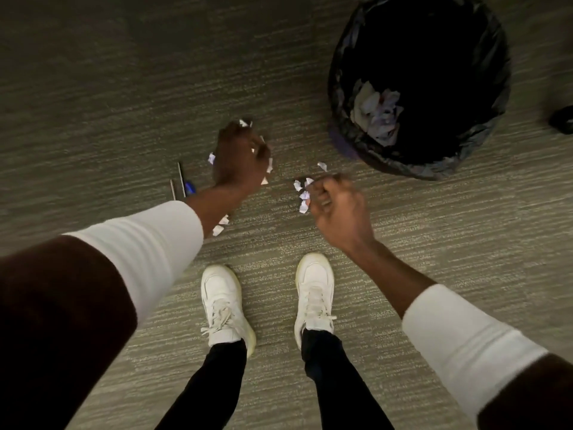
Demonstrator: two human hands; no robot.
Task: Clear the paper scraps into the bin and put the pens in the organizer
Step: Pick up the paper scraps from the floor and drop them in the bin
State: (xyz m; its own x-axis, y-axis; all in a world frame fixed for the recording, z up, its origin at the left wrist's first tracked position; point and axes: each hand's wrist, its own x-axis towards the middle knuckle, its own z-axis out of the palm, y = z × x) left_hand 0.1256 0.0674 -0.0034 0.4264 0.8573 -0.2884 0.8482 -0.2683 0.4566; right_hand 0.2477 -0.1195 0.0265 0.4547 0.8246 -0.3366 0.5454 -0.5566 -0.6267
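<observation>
Small white paper scraps lie on the carpet between my hands. My left hand (238, 159) reaches down over one cluster of paper scraps (269, 165), its fingers curled, with a scrap peeking out at the fingertips (244, 122). My right hand (336, 206) is closed in a fist right beside another cluster of scraps (303, 193), some of which seem pinched in its fingers. Two pens (181, 183) lie on the floor left of my left wrist, one with a blue end. The black-lined bin (347, 88) stands at the upper right with crumpled paper (379, 114) inside. No organizer is in sight.
My two white shoes (313, 293) stand on the grey carpet just below the scraps. More scraps (220, 226) show under my left forearm. A dark object (561, 119) sits at the right edge beyond the bin.
</observation>
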